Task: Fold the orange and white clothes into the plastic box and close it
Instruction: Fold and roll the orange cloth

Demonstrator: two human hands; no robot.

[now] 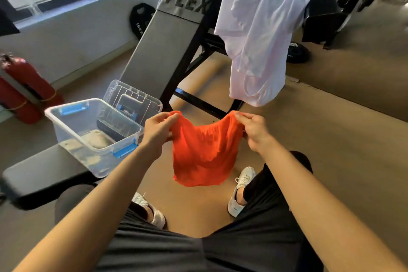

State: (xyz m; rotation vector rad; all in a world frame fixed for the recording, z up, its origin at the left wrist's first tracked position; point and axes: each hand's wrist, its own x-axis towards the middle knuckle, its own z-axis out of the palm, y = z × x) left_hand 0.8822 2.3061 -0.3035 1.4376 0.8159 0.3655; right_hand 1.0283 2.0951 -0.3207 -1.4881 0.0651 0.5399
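An orange garment (205, 150) hangs in the air in front of me, held by its top edge. My left hand (157, 131) pinches its left corner and my right hand (254, 130) pinches its right corner. A white garment (256, 40) is draped over the top of an inclined grey gym bench (161, 46) behind it. The clear plastic box (72, 126) with blue latches stands open on a flat black bench pad (42, 172) to my left. Its clear lid (132, 97) leans upright behind the box, against the inclined bench.
Red fire extinguishers (24, 86) lie by the wall at far left. Black weight plates (141, 17) rest on the floor behind the bench, one (297, 52) at the right. My legs and white shoes (240, 190) are below the orange garment on the tan floor.
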